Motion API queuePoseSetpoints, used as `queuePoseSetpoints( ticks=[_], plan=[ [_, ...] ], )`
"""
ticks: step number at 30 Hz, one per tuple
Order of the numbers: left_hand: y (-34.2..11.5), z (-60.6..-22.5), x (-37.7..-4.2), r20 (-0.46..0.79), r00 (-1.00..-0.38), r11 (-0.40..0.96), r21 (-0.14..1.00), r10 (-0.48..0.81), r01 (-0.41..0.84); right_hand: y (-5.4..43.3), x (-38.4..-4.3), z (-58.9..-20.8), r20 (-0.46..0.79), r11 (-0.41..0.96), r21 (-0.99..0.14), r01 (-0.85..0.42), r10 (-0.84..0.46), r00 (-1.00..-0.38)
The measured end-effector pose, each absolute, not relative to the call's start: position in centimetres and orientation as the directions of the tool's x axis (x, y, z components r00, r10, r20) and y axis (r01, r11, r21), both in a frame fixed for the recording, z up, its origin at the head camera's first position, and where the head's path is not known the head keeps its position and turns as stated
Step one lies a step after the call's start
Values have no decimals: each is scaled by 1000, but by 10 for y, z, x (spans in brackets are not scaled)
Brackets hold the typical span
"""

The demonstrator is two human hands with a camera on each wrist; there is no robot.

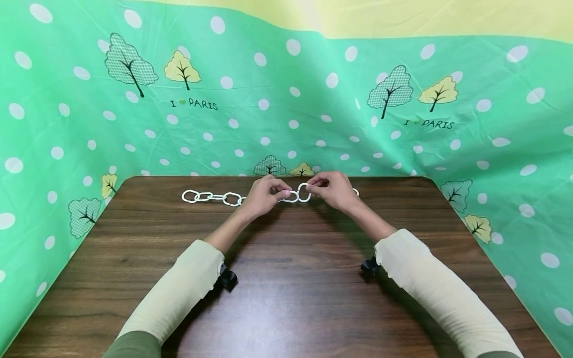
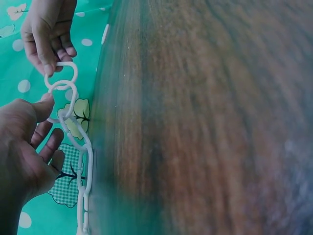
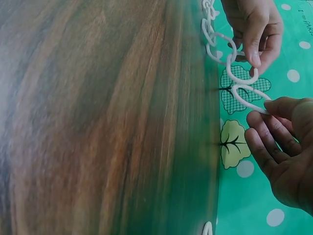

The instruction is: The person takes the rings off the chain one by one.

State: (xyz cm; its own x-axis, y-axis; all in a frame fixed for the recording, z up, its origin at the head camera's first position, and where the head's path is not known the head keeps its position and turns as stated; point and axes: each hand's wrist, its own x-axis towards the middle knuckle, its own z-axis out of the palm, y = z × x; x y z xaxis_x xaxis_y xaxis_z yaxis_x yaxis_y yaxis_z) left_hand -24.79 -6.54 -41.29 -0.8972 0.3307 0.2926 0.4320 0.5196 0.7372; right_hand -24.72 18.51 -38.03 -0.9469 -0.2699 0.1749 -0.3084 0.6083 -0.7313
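A chain of white plastic links (image 1: 231, 199) runs along the far part of the table, its left end lying flat. My left hand (image 1: 265, 195) pinches the chain's end link (image 2: 73, 100) between thumb and forefinger, and that end is raised off the wood. With thumb and forefinger, my right hand (image 1: 333, 190) pinches another white link (image 1: 304, 193), held against the end link so the two overlap. In the right wrist view this link (image 3: 249, 102) shows a gap in its ring near my right fingertips.
One more white link (image 1: 355, 192) lies on the table just beyond my right hand, partly hidden by it. The dark wooden table (image 1: 286, 278) ends right behind the hands, where a green dotted cloth (image 1: 286, 109) hangs. A black wrist camera (image 1: 228, 278) sits below the left sleeve.
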Motion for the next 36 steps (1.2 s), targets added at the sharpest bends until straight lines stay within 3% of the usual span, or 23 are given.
queuePoseSetpoints(
  ticks=[36],
  plan=[
    [-72,-411,-247,243,-919,490,788,312,374,246,-244,-378,144,672,-699,-245,-204,-968]
  ],
)
